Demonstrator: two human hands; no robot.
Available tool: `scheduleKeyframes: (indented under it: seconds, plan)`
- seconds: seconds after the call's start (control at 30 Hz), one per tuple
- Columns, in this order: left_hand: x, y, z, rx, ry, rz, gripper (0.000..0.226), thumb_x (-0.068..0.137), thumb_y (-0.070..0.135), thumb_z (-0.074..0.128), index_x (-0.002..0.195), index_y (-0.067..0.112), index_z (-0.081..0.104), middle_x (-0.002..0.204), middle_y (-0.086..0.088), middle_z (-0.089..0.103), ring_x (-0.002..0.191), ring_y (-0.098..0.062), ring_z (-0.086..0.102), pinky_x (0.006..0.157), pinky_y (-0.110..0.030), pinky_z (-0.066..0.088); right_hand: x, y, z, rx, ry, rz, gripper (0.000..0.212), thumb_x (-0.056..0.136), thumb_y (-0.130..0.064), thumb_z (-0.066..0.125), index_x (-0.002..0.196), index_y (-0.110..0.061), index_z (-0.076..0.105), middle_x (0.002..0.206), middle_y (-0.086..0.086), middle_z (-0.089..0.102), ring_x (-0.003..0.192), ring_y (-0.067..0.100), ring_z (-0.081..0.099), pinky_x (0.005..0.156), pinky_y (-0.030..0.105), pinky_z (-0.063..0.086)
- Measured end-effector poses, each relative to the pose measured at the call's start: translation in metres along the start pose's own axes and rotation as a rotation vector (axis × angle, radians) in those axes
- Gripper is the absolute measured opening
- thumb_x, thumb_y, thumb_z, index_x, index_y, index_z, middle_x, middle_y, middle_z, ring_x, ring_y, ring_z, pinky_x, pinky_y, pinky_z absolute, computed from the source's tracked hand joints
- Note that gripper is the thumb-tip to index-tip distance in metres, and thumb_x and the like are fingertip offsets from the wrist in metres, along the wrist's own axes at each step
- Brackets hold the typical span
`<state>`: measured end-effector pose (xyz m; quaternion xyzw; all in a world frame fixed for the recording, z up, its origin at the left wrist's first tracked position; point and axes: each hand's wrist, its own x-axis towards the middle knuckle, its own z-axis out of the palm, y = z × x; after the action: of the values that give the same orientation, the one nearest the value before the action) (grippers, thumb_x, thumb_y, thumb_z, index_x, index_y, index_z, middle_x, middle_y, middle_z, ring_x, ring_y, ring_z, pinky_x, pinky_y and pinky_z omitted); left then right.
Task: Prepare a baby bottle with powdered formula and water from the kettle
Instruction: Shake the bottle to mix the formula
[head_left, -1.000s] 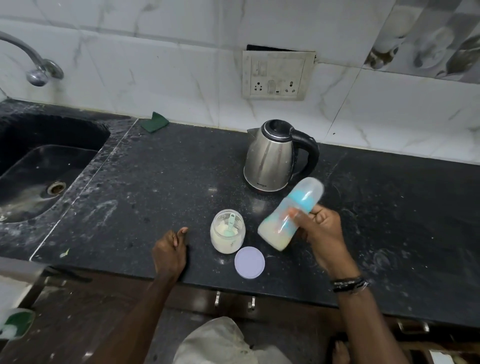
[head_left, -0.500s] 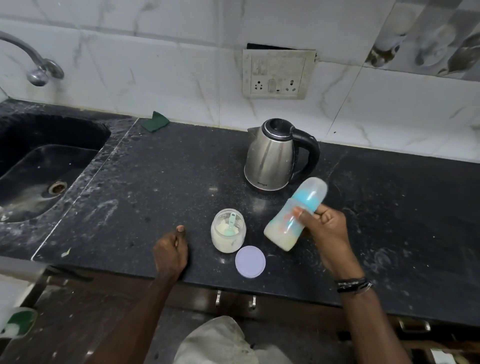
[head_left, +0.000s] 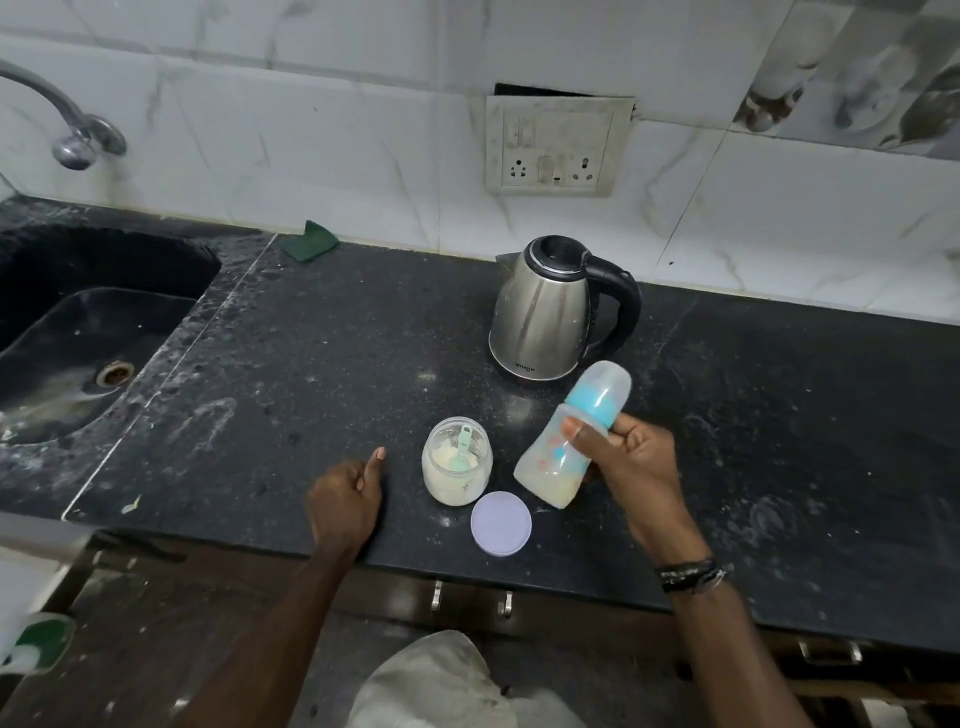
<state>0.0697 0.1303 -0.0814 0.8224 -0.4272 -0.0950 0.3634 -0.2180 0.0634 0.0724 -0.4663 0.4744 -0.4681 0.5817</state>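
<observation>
Capped baby bottle (head_left: 569, 439) tilted above the counter (head_left: 322, 353) in the closed right hand (head_left: 626, 462), seemingly for mixing, with loosely curled, empty left hand (head_left: 345, 499) resting beside the open formula jar (head_left: 457, 460) near the kettle (head_left: 550, 312)
</observation>
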Motion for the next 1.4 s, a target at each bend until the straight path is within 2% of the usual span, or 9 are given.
scheduleKeyframes:
  seconds: [0.13,0.27,0.53,0.7,0.8,0.97,1.07,1.23,1.4]
  plan:
    - [-0.002,0.001,-0.001,0.050,-0.039,-0.005,0.053,0.098,0.026,0.062,0.051,0.007,0.044,0.051,-0.016,0.053,0.048,-0.033,0.052,0.054,-0.039,0.042,0.007,-0.003,-0.005,0.165,0.263,0.037,0.033,0.078,-0.041,0.078,0.093,-0.011,0.074,0.082,0.001,0.078,0.068,0.011,0.072,0.050,0.021,0.054]
    - [-0.001,0.003,-0.002,0.077,-0.042,-0.035,0.046,0.099,0.019,0.059,0.057,0.001,0.051,0.058,-0.022,0.058,0.054,-0.036,0.056,0.057,-0.045,0.047,0.003,-0.003,-0.007,-0.010,0.050,0.030,0.052,0.066,-0.043,0.081,0.103,-0.006,0.073,0.089,0.007,0.078,0.077,0.017,0.075,0.057,0.025,0.058]
    - [-0.001,-0.003,0.001,0.047,-0.023,-0.009,0.035,0.095,0.003,0.058,0.062,0.006,0.047,0.057,-0.022,0.058,0.053,-0.037,0.056,0.055,-0.044,0.045,-0.001,-0.002,-0.006,0.013,0.024,0.050,0.051,0.067,-0.043,0.079,0.103,-0.007,0.073,0.089,0.006,0.078,0.078,0.017,0.075,0.055,0.023,0.057]
    - [-0.002,-0.010,0.001,-0.024,0.000,0.005,0.040,0.087,-0.004,0.064,0.060,0.014,0.042,0.057,-0.019,0.058,0.052,-0.030,0.053,0.057,-0.036,0.039,0.006,-0.009,-0.009,0.188,0.209,0.062,0.038,0.078,-0.045,0.073,0.096,-0.011,0.072,0.083,0.001,0.078,0.069,0.010,0.071,0.051,0.020,0.053]
    - [-0.001,-0.009,0.001,-0.058,0.025,0.010,0.049,0.094,0.008,0.065,0.055,0.017,0.036,0.050,-0.016,0.052,0.046,-0.028,0.047,0.054,-0.039,0.042,0.001,-0.009,-0.012,0.036,0.015,0.009,0.051,0.066,-0.044,0.079,0.103,-0.008,0.073,0.089,0.004,0.079,0.077,0.014,0.075,0.056,0.023,0.057]
    - [-0.004,-0.001,-0.002,-0.113,0.028,-0.028,0.059,0.095,0.019,0.066,0.050,0.020,0.028,0.046,-0.011,0.042,0.045,-0.035,0.049,0.055,-0.043,0.045,0.007,-0.011,-0.015,0.184,0.211,0.012,0.040,0.077,-0.044,0.074,0.099,-0.010,0.073,0.089,0.003,0.078,0.078,0.015,0.073,0.056,0.023,0.056]
    - [-0.004,0.002,-0.003,-0.143,0.021,-0.041,0.059,0.097,0.020,0.062,0.049,0.017,0.028,0.045,-0.005,0.038,0.044,-0.028,0.043,0.054,-0.042,0.044,0.002,-0.008,-0.014,-0.004,0.013,-0.038,0.051,0.068,-0.042,0.079,0.106,-0.009,0.071,0.094,0.006,0.078,0.085,0.019,0.075,0.063,0.025,0.059]
    - [-0.006,0.001,-0.006,-0.220,0.041,-0.046,0.059,0.102,0.034,0.049,0.050,0.009,0.033,0.045,-0.009,0.039,0.044,-0.022,0.039,0.053,-0.043,0.041,0.006,-0.007,-0.015,0.176,0.158,-0.028,0.036,0.078,-0.040,0.073,0.100,-0.011,0.072,0.088,0.000,0.078,0.081,0.014,0.074,0.058,0.023,0.057]
    - [-0.006,0.001,-0.008,-0.173,-0.007,0.019,0.083,0.094,0.059,0.021,0.054,-0.007,0.050,0.051,-0.023,0.053,0.049,-0.034,0.054,0.053,-0.044,0.042,0.003,-0.002,-0.014,0.014,-0.044,-0.059,0.046,0.069,-0.039,0.078,0.106,-0.011,0.071,0.096,0.004,0.078,0.088,0.018,0.075,0.066,0.026,0.059]
